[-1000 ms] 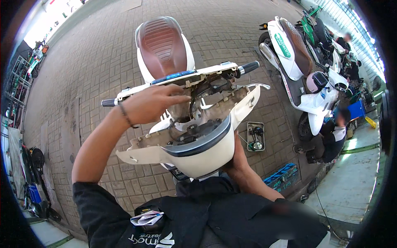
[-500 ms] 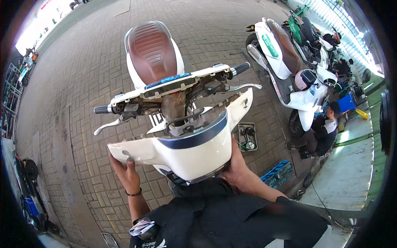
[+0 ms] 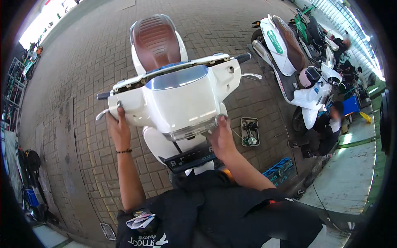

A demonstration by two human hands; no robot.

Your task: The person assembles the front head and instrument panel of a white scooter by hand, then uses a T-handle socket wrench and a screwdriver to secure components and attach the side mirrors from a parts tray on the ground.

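A white front handlebar cover (image 3: 182, 101) with a dark blue glossy panel and a clear light lens sits against the handlebar of a white scooter with a brown seat (image 3: 156, 41). My left hand (image 3: 118, 124) grips its left wing, thumb on the front. With my right hand (image 3: 222, 138) I hold its lower right edge, by the lens. Behind the cover is the rear handlebar trim (image 3: 136, 82), with a gap between them along the top. Brake levers (image 3: 251, 76) stick out on both sides. Below hangs a dark number plate (image 3: 188, 160).
A tray with parts (image 3: 249, 132) lies on the paving to the right, near a blue crate (image 3: 278, 171). Farther right stands another white scooter (image 3: 306, 97), with a crouching person (image 3: 324, 132) beside it. More bikes stand at both sides.
Both hands have carried the cover forward and up from in front of my body onto the handlebar. It now hides the exposed stem and wiring, and the number plate has come into view.
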